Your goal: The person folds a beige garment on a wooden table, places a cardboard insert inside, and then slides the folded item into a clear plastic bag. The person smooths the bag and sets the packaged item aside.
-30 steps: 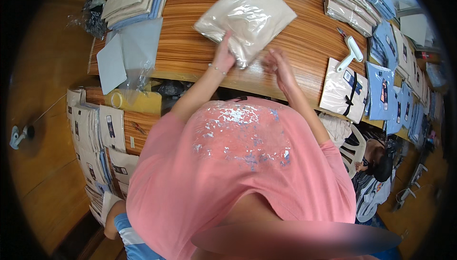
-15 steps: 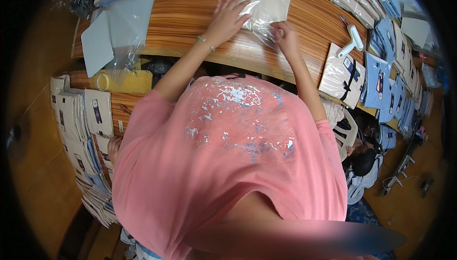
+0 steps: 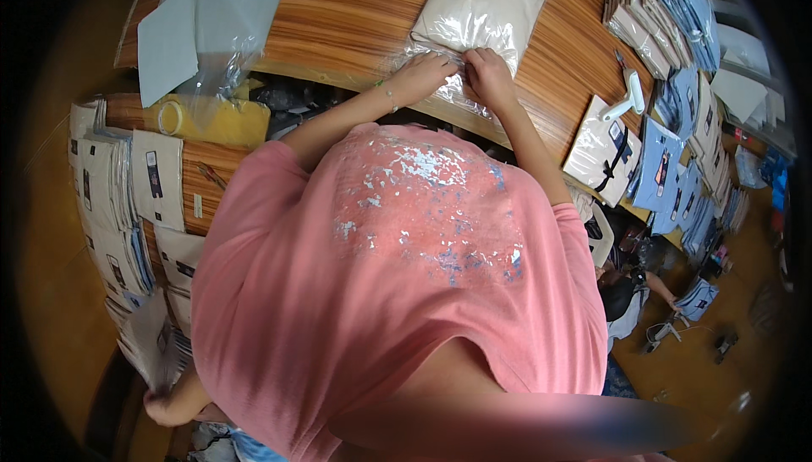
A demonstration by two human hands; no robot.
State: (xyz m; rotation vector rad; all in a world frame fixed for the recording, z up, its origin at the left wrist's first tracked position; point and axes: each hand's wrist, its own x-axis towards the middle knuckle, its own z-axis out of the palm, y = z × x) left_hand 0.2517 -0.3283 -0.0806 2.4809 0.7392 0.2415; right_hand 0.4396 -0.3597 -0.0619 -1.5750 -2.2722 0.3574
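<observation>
A cream folded garment in a clear plastic bag (image 3: 486,5) lies flat on the wood-grain table, its loose see-through end pointing toward me. My left hand (image 3: 420,79) is closed on the near edge of the bag, fingers bent at the flap. Close beside it, my right hand (image 3: 491,78) also grips that edge, with thumb and fingers drawn together. The two hands almost meet over the opening, and my fingers partly hide the plastic there.
Empty clear bags (image 3: 241,22) and a pale card (image 3: 167,43) lie left, above yellow tape (image 3: 170,118). To the right are a white lint roller (image 3: 630,96), a ribbon-tied cream garment (image 3: 599,145) and bagged stacks (image 3: 643,22). Another person's arm (image 3: 179,398) reaches in at lower left.
My left hand has come off the top of the bag down to its near edge. Both hands now meet there, fingers closed. At lower left, another person's arm has moved closer to the stacks.
</observation>
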